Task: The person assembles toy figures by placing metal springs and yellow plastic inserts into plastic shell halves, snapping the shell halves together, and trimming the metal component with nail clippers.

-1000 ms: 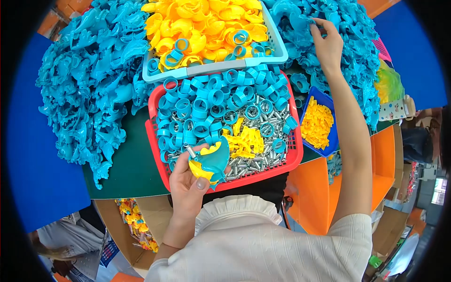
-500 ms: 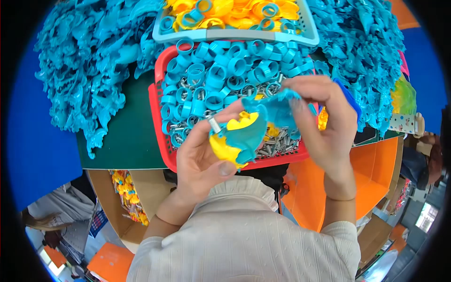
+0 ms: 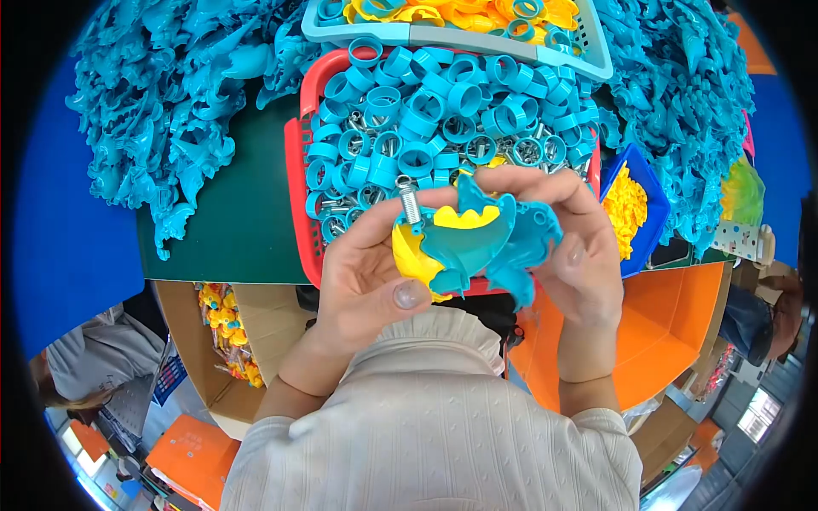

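My left hand (image 3: 358, 285) is closed on a teal-and-yellow plastic shell (image 3: 464, 244), its hollow side facing up. A metal spring (image 3: 410, 205) stands at the shell's upper left edge, beside my left fingertips. In my right hand (image 3: 588, 260) is a second teal plastic shell (image 3: 530, 241), pinched right against the first one; whether the two are joined I cannot tell. Both hands are above the near edge of a red basket (image 3: 303, 204), which holds many teal rings (image 3: 417, 158) and loose metal springs.
Heaps of teal shells (image 3: 162, 102) lie left and right on the green table (image 3: 213, 247). Behind the red basket is a grey basket (image 3: 511, 49) of yellow parts and rings. A blue tray (image 3: 652, 217) with yellow pieces sits to the right. Cardboard (image 3: 273, 332) and orange boxes (image 3: 656, 324) stand below.
My right hand has come down and turned, bringing the second teal shell lower against the first. The blue tray shows more fully. The whole view has shifted slightly.
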A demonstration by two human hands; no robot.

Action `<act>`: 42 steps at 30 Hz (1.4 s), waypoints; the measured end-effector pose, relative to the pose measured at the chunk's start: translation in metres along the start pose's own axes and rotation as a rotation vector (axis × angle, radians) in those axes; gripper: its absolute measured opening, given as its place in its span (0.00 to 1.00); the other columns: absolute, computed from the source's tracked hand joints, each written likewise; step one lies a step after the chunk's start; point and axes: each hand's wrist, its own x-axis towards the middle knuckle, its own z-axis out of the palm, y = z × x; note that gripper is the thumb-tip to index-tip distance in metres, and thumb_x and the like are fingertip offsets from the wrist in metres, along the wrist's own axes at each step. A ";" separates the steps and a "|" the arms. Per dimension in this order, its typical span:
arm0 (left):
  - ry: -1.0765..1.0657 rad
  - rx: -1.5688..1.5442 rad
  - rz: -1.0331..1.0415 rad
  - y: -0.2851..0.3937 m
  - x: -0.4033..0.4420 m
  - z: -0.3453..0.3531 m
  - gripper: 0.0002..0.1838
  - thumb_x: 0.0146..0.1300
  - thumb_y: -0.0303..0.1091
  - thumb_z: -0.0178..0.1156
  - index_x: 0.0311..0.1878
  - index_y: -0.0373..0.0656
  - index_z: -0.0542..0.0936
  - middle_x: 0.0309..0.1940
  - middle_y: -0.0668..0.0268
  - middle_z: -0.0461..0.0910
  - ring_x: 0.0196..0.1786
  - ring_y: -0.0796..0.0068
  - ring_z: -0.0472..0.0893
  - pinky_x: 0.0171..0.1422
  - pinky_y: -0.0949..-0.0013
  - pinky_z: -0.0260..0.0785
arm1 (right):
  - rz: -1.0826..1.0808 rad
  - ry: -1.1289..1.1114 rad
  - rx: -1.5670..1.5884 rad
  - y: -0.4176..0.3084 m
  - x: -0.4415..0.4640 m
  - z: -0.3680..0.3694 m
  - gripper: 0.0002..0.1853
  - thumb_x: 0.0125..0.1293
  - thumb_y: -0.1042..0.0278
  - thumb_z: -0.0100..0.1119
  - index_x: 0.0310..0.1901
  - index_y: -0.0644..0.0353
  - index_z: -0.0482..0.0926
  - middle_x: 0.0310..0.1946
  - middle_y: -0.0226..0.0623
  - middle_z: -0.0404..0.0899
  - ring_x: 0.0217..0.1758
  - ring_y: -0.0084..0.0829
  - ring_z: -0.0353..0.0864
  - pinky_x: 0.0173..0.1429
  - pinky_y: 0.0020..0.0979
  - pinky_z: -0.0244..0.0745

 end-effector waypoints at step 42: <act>-0.067 0.988 0.477 -0.004 -0.005 -0.009 0.36 0.39 0.35 0.74 0.54 0.37 0.70 0.55 0.52 0.69 0.53 0.63 0.72 0.55 0.66 0.66 | -0.291 -0.036 -0.150 0.030 -0.018 0.012 0.34 0.49 0.79 0.64 0.59 0.73 0.63 0.63 0.58 0.56 0.68 0.45 0.55 0.68 0.40 0.56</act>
